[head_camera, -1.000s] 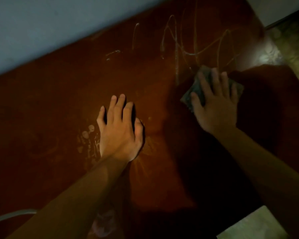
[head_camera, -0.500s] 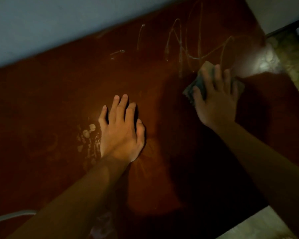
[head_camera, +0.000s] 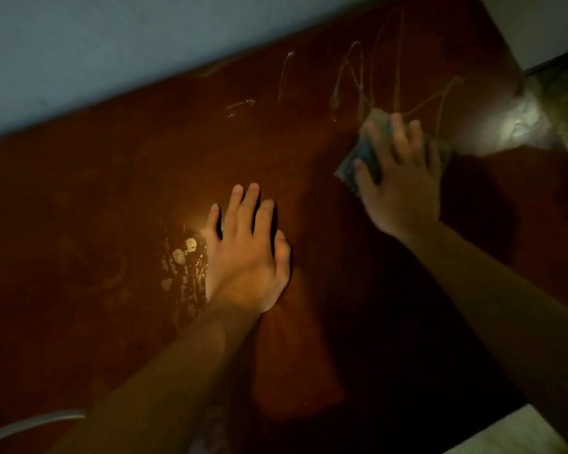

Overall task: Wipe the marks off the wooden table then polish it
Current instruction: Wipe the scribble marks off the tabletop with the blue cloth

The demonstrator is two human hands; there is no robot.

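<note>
1. head view looked down on a dark red-brown table (head_camera: 79, 208) set against a pale wall (head_camera: 112, 37).
2. left hand (head_camera: 246, 253) lay flat, palm down on the table near its middle, fingers (head_camera: 248, 204) stretched forward and slightly spread, thumb tucked alongside; it held nothing, only pressed the wood.
3. right hand (head_camera: 400, 181) was farther off to the right, palm down on a cloth (head_camera: 361, 158), fingers spread and laid over the top of it rather than curled around it; the hand was blurred.
4. the cloth looked grey-green and folded, flat on the table, its left edge and far corner showing past the fingers; most of it was hidden under the hand.
5. pale looping marks (head_camera: 361, 77) ran across the far part of the table, just beyond the cloth, the nearest lines meeting the cloth's far edge.
6. a short separate streak (head_camera: 241, 104) sat to the left of those loops, nearer the wall.
7. a patch of pale blotches (head_camera: 182, 260) lay on the wood just beside the left hand, touching its outer edge.
8. a bright glare (head_camera: 505, 126) sat on the table's right end, near the right hand.
9. a pale curved edge (head_camera: 30, 424) showed at the lower left corner; i could not tell what it was.
</note>
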